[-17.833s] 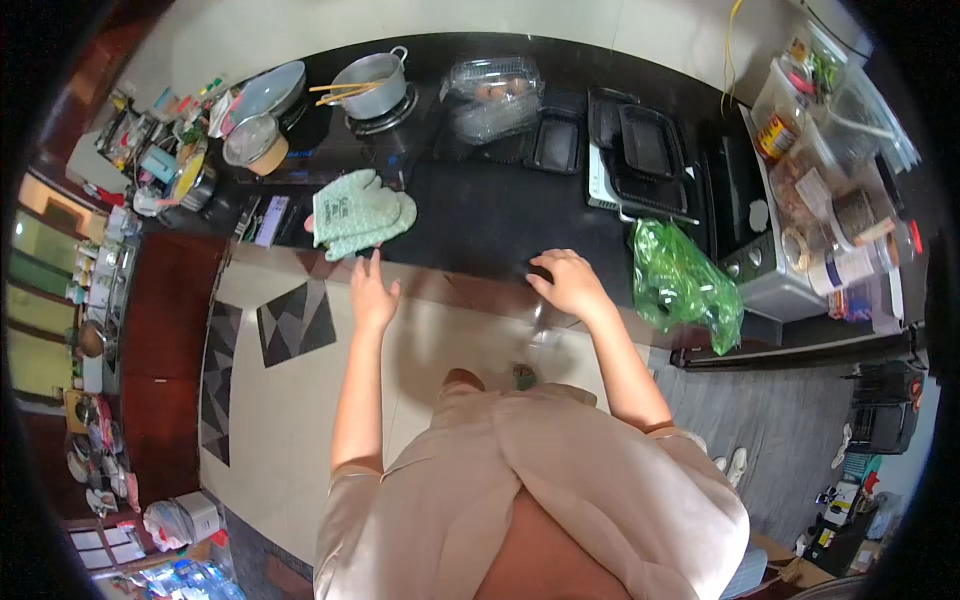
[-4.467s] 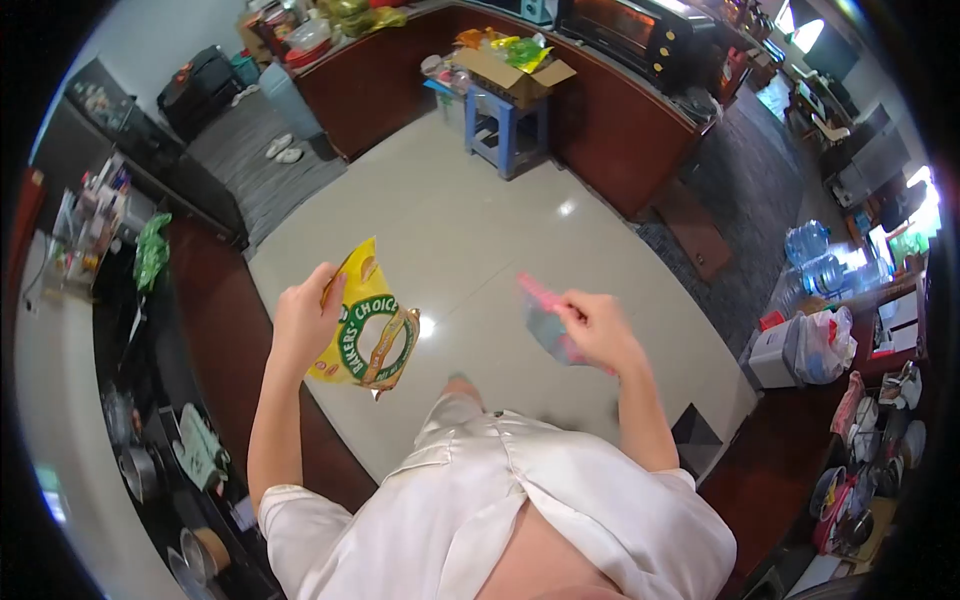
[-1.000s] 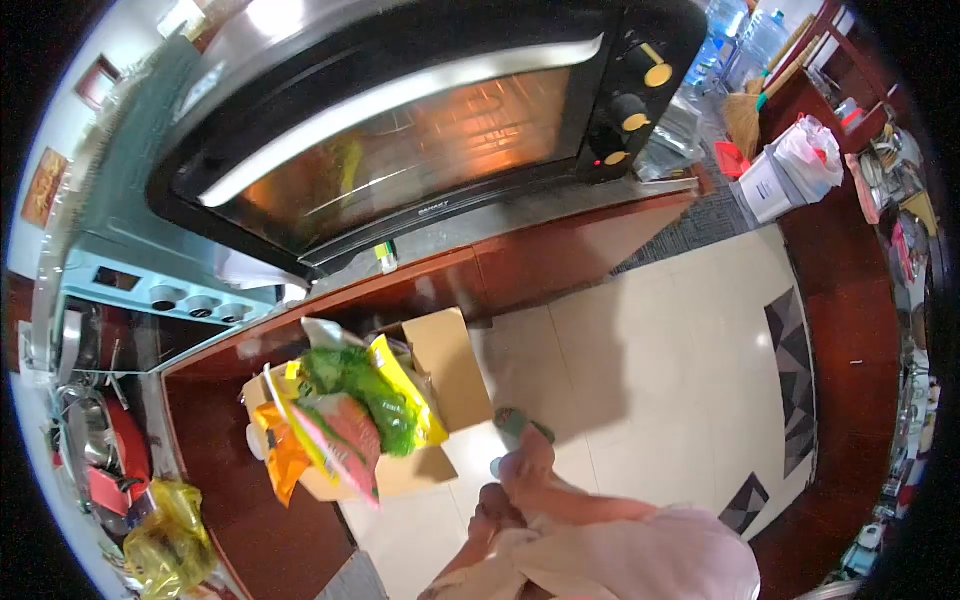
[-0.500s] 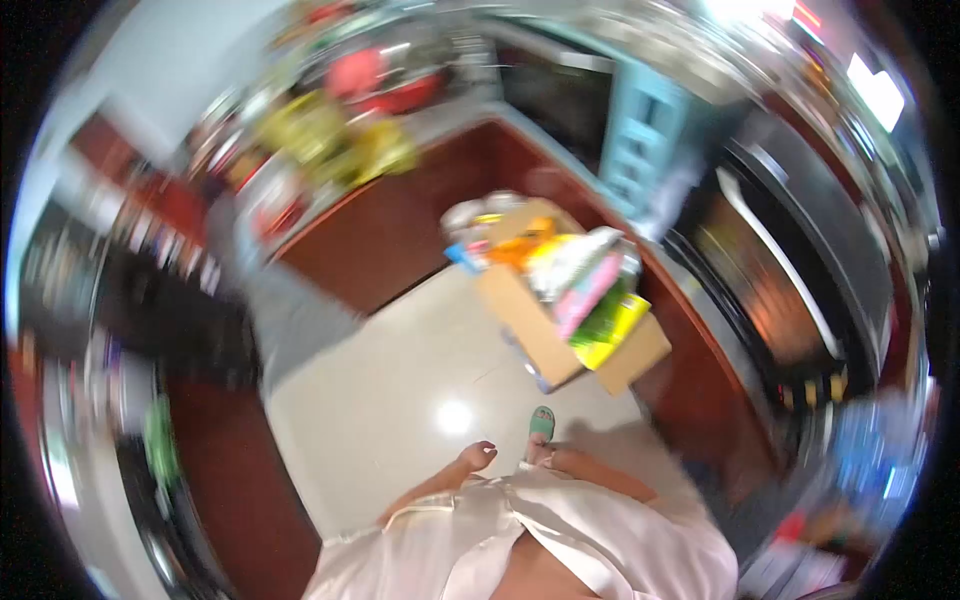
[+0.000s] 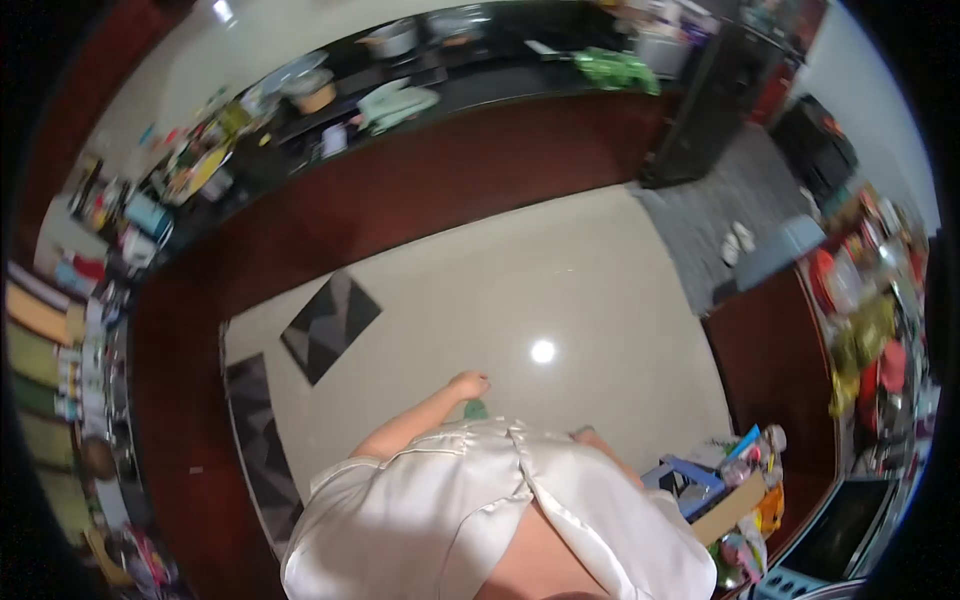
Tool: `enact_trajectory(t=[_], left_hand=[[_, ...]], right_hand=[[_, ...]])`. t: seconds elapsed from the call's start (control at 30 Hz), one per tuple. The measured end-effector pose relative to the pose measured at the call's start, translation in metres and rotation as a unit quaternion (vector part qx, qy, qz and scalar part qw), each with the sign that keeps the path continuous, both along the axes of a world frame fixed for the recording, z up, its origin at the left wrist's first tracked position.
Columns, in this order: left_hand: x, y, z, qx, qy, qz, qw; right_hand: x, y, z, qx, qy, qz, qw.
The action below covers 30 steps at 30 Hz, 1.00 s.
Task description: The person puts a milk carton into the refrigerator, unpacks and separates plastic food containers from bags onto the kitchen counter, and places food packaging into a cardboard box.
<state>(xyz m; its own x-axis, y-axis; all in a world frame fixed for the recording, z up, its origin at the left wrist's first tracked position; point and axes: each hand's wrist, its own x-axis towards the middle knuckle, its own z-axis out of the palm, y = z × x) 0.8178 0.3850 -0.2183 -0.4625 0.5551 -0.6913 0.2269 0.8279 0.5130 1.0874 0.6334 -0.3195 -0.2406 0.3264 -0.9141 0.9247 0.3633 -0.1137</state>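
My left hand hangs low over the tiled floor, its fingers curled in with nothing showing in them. Just below it, a green slipper peeks out past the hem of my white satin shirt. Of my right hand only a small blurred part shows beyond the shirt at my right side; its fingers cannot be made out. The right forearm slants down toward a cardboard box packed with bags and packets, which stands on the floor apart from the hand.
Ahead runs a long dark counter over red-brown cabinets, bearing a pot, a cloth and a green bag. Patterned mats lie at the left. A dark fridge stands back right; a crowded counter lines the right.
My view has swung round to the left; the box has shifted from ahead of me to the lower right. The long counter and floor mats have come into view. My left hand still hangs low.
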Motion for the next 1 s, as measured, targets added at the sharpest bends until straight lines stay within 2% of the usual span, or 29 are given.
enact_trajectory(t=[0.07,0.1,0.13,0.17,0.23,0.3,0.37,0.43,0.5,0.57,0.6,0.67,0.73,0.8,0.83,0.87,0.93,0.97,1.0], left_hand=[[-0.025,-0.047,-0.017,-0.023,0.022,0.077,0.997],[-0.029,-0.064,-0.015,-0.028,0.016,0.090,0.995],[-0.042,-0.079,-0.012,-0.015,0.024,0.146,0.989],[-0.056,-0.089,-0.010,-0.001,0.034,0.202,0.979],[-0.087,-0.108,-0.039,0.027,0.039,0.251,0.967],[-0.108,-0.121,-0.042,0.052,0.042,0.297,0.952],[-0.146,-0.129,-0.033,0.073,-0.011,0.415,0.907],[-0.191,-0.143,-0.031,0.090,0.004,0.455,0.886],[-0.225,-0.160,-0.025,0.104,0.021,0.491,0.864],[-0.286,-0.181,-0.016,0.077,0.056,0.518,0.850],[-0.312,-0.184,0.002,0.091,0.042,0.559,0.823],[-0.368,-0.202,0.009,0.143,0.143,0.583,0.787],[-0.415,-0.216,0.026,0.135,0.202,0.600,0.762],[-0.458,-0.224,0.070,0.213,0.104,0.658,0.715],[-0.483,-0.226,0.085,0.237,0.106,0.666,0.699],[-0.508,-0.229,0.097,0.260,0.107,0.672,0.685],[-0.568,-0.234,0.124,0.307,0.104,0.658,0.680],[-0.605,-0.236,0.129,0.332,0.088,0.644,0.684],[-0.637,-0.231,0.155,0.352,0.073,0.631,0.687]], right_hand=[[-0.088,-0.003,0.010,0.027,0.069,0.248,0.966],[-0.121,-0.002,-0.032,0.105,0.213,0.454,0.859],[-0.168,-0.014,-0.011,0.084,0.283,0.186,0.937],[-0.214,-0.029,0.000,0.081,0.335,0.133,0.929],[-0.289,-0.063,0.076,0.001,0.320,0.071,0.945],[-0.344,-0.084,0.063,-0.039,0.337,0.117,0.933],[-0.390,-0.094,0.052,-0.046,0.351,0.161,0.921],[-0.419,-0.100,0.044,-0.019,0.287,0.216,0.933],[-0.440,-0.074,-0.088,-0.113,0.156,0.301,0.934],[-0.466,-0.031,-0.066,-0.142,0.163,0.399,0.891],[-0.478,-0.009,-0.057,-0.156,0.170,0.443,0.866],[-0.527,-0.007,-0.017,-0.003,0.032,0.238,0.971],[-0.572,0.028,-0.048,0.037,0.101,0.361,0.926],[-0.615,0.035,-0.041,0.030,0.127,0.241,0.962],[-0.637,0.053,-0.097,-0.006,0.126,0.269,0.955],[-0.657,0.044,-0.078,-0.001,0.125,0.268,0.955],[-0.700,0.005,-0.020,-0.039,0.117,0.005,0.992],[-0.715,-0.008,-0.014,-0.033,0.122,0.049,0.991],[-0.729,-0.014,-0.030,-0.022,0.114,0.075,0.990]])
